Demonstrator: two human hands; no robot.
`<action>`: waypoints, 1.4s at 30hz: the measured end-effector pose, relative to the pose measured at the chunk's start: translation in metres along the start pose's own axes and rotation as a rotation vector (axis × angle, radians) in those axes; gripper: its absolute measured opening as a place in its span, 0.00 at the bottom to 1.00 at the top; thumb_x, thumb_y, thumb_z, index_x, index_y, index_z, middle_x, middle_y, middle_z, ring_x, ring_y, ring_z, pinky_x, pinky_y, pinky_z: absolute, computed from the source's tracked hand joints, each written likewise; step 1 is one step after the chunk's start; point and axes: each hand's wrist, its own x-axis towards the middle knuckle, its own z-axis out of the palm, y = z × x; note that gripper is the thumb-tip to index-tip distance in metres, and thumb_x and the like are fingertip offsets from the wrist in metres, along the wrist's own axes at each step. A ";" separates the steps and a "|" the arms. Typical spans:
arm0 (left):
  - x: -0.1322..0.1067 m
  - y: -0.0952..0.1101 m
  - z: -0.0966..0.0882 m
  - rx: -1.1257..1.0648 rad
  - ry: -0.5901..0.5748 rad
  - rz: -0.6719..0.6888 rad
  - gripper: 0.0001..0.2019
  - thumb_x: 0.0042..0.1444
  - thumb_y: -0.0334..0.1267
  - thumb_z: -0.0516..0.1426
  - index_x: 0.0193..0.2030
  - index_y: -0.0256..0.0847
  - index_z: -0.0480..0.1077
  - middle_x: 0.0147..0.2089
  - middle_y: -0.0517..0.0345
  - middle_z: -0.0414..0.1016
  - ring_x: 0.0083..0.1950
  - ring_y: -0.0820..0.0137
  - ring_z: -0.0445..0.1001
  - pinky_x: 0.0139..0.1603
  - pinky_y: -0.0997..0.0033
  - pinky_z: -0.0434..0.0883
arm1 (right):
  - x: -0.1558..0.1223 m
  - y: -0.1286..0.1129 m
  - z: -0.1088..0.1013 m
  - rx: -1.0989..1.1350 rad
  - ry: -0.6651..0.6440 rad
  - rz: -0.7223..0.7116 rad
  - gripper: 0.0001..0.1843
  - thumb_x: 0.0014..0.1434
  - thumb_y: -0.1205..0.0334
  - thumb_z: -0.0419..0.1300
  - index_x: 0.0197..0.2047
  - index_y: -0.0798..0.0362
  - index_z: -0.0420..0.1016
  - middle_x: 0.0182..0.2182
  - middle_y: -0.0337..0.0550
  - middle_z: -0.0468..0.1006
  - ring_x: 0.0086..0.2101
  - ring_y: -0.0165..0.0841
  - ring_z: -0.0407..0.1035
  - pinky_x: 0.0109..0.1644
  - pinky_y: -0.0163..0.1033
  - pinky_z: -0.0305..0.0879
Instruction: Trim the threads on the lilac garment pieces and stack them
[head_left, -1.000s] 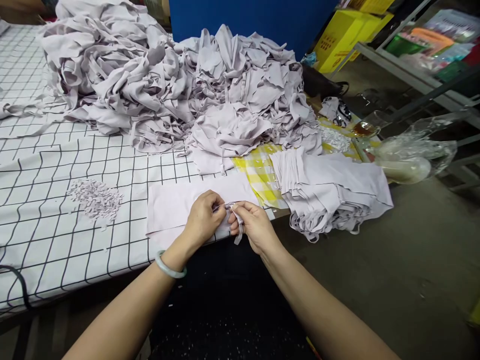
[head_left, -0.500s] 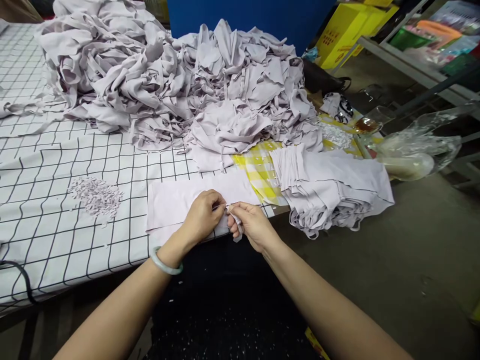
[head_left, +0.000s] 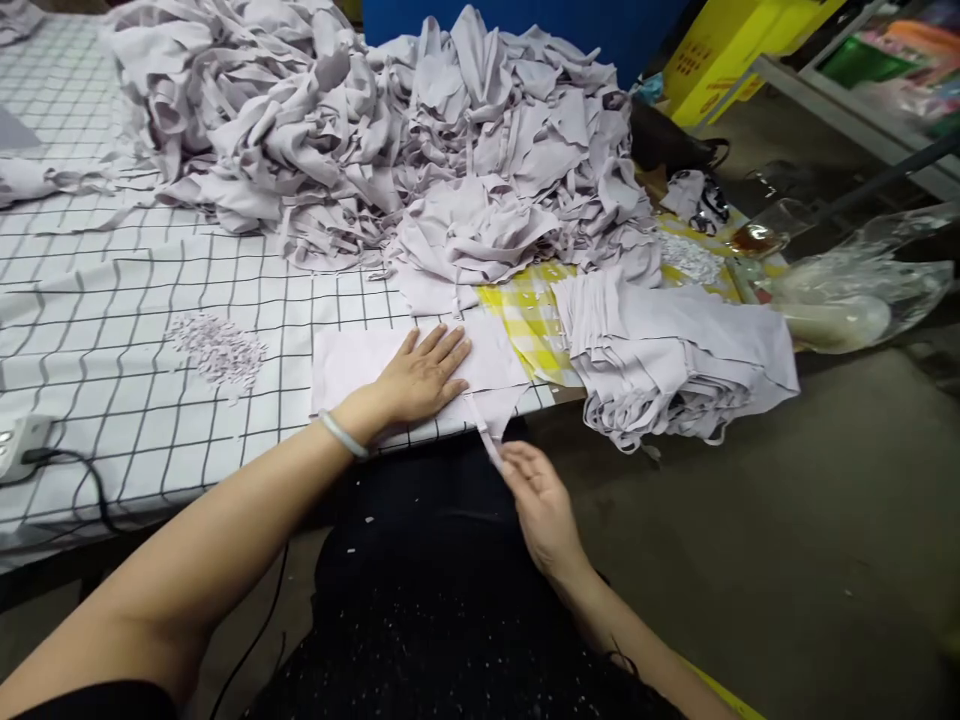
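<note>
My left hand (head_left: pixel 422 377) lies flat with fingers spread on a pale lilac piece of fabric (head_left: pixel 352 358) at the table's front edge. Off that edge, my right hand (head_left: pixel 538 495) is closed on the end of a narrow fabric strap (head_left: pixel 486 430). The strap runs up from my right fingers to the fabric beside my left hand. A corner of the cloth hangs over the edge next to it. Right of my hands lies a stack of similar fabric pieces (head_left: pixel 675 350), with loops hanging at its front.
A big heap of lilac fabric (head_left: pixel 300 130) covers the back of the table. Small fabric snippets (head_left: pixel 217 352) lie in a pile at left, near a white power strip (head_left: pixel 26 445) with a black cord. A clear plastic bag (head_left: pixel 847 310) and a yellow box (head_left: pixel 720 60) stand at right.
My left hand has gone from pinching close to my right fingers to lying flat on the fabric. My right hand has moved down towards me, drawing the strap out over the edge.
</note>
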 end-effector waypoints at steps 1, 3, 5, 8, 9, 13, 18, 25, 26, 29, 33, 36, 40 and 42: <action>-0.004 -0.004 -0.008 -0.083 0.005 0.018 0.26 0.66 0.45 0.51 0.69 0.39 0.60 0.75 0.46 0.52 0.77 0.52 0.46 0.74 0.40 0.46 | -0.001 0.000 -0.002 -0.021 0.107 -0.081 0.17 0.61 0.51 0.60 0.49 0.50 0.70 0.48 0.49 0.77 0.49 0.39 0.71 0.56 0.48 0.64; -0.022 -0.014 -0.026 -0.274 0.137 0.028 0.20 0.66 0.42 0.50 0.61 0.39 0.69 0.70 0.46 0.63 0.73 0.58 0.57 0.72 0.48 0.56 | -0.006 -0.006 -0.002 -0.123 0.181 -0.222 0.14 0.60 0.53 0.61 0.47 0.49 0.73 0.50 0.49 0.75 0.50 0.40 0.69 0.57 0.48 0.64; -0.052 -0.020 -0.040 -0.400 0.381 -0.017 0.14 0.65 0.37 0.50 0.51 0.39 0.74 0.60 0.47 0.74 0.63 0.63 0.70 0.66 0.55 0.66 | -0.009 -0.011 0.009 -0.199 -0.079 -0.203 0.11 0.60 0.53 0.61 0.41 0.49 0.78 0.45 0.48 0.77 0.47 0.40 0.71 0.56 0.47 0.65; -0.103 -0.015 -0.045 -0.452 0.537 -0.077 0.10 0.59 0.29 0.52 0.41 0.39 0.75 0.46 0.51 0.77 0.49 0.67 0.76 0.56 0.60 0.73 | -0.004 -0.007 0.055 -0.113 -0.570 0.016 0.13 0.58 0.52 0.63 0.43 0.48 0.80 0.45 0.46 0.79 0.47 0.40 0.73 0.57 0.47 0.66; -0.118 -0.011 -0.041 -0.467 0.507 -0.083 0.11 0.57 0.27 0.52 0.39 0.39 0.75 0.43 0.52 0.77 0.47 0.68 0.76 0.52 0.62 0.74 | 0.001 -0.004 0.074 -0.069 -0.635 0.063 0.16 0.56 0.52 0.65 0.46 0.48 0.79 0.48 0.46 0.79 0.50 0.40 0.72 0.59 0.48 0.64; -0.155 -0.002 -0.017 -0.489 0.345 -0.075 0.18 0.49 0.20 0.48 0.39 0.39 0.74 0.43 0.53 0.77 0.45 0.70 0.76 0.48 0.65 0.76 | 0.013 0.000 0.129 0.056 -0.774 0.150 0.21 0.55 0.48 0.65 0.46 0.53 0.79 0.45 0.46 0.81 0.51 0.42 0.71 0.60 0.49 0.62; -0.169 -0.002 -0.005 -0.396 0.323 0.037 0.20 0.52 0.20 0.51 0.47 0.40 0.74 0.53 0.48 0.74 0.56 0.65 0.72 0.56 0.58 0.74 | -0.007 -0.025 0.102 -0.036 -0.813 0.114 0.17 0.62 0.48 0.60 0.40 0.54 0.79 0.35 0.43 0.81 0.42 0.37 0.73 0.55 0.44 0.64; -0.171 0.002 0.000 -0.370 0.349 0.036 0.07 0.63 0.33 0.57 0.44 0.41 0.77 0.55 0.47 0.71 0.56 0.64 0.72 0.55 0.58 0.74 | -0.018 -0.092 0.059 0.012 -0.842 0.284 0.17 0.61 0.54 0.62 0.52 0.49 0.75 0.30 0.39 0.80 0.32 0.32 0.76 0.43 0.41 0.70; -0.170 0.003 0.001 -0.364 0.348 0.028 0.07 0.64 0.34 0.57 0.43 0.42 0.78 0.55 0.47 0.71 0.55 0.64 0.72 0.54 0.58 0.74 | -0.012 -0.105 0.059 0.033 -0.879 0.276 0.14 0.61 0.54 0.62 0.47 0.50 0.79 0.32 0.43 0.82 0.35 0.34 0.78 0.43 0.42 0.71; -0.170 0.003 0.003 -0.363 0.333 0.008 0.08 0.64 0.34 0.57 0.41 0.43 0.79 0.55 0.47 0.72 0.55 0.63 0.72 0.54 0.57 0.74 | 0.016 -0.142 0.064 0.122 -0.869 0.183 0.12 0.55 0.55 0.65 0.42 0.50 0.83 0.39 0.47 0.84 0.43 0.41 0.78 0.49 0.48 0.72; -0.171 0.002 0.003 -0.377 0.356 0.007 0.07 0.63 0.33 0.57 0.40 0.42 0.79 0.55 0.48 0.72 0.55 0.63 0.73 0.55 0.57 0.74 | 0.052 -0.164 0.089 0.114 -0.786 0.011 0.16 0.50 0.57 0.70 0.44 0.48 0.83 0.39 0.43 0.84 0.42 0.41 0.78 0.54 0.53 0.71; -0.172 0.002 0.003 -0.383 0.391 0.008 0.07 0.62 0.31 0.57 0.36 0.42 0.78 0.53 0.48 0.73 0.53 0.64 0.74 0.52 0.61 0.75 | 0.071 -0.162 0.113 -0.004 -0.642 -0.142 0.11 0.55 0.52 0.67 0.38 0.49 0.84 0.30 0.40 0.81 0.36 0.35 0.75 0.52 0.48 0.71; -0.172 0.002 0.004 -0.360 0.420 0.024 0.08 0.60 0.28 0.57 0.34 0.41 0.77 0.52 0.48 0.73 0.51 0.64 0.75 0.50 0.62 0.76 | 0.084 -0.160 0.136 0.106 -0.522 -0.191 0.12 0.52 0.50 0.69 0.34 0.50 0.83 0.34 0.40 0.79 0.39 0.32 0.73 0.51 0.42 0.70; -0.172 0.002 0.004 -0.341 0.435 0.041 0.08 0.60 0.27 0.56 0.33 0.41 0.76 0.51 0.47 0.74 0.50 0.63 0.75 0.49 0.62 0.77 | 0.085 -0.162 0.141 0.255 -0.570 -0.088 0.15 0.49 0.50 0.71 0.36 0.51 0.81 0.32 0.39 0.78 0.35 0.31 0.73 0.45 0.41 0.72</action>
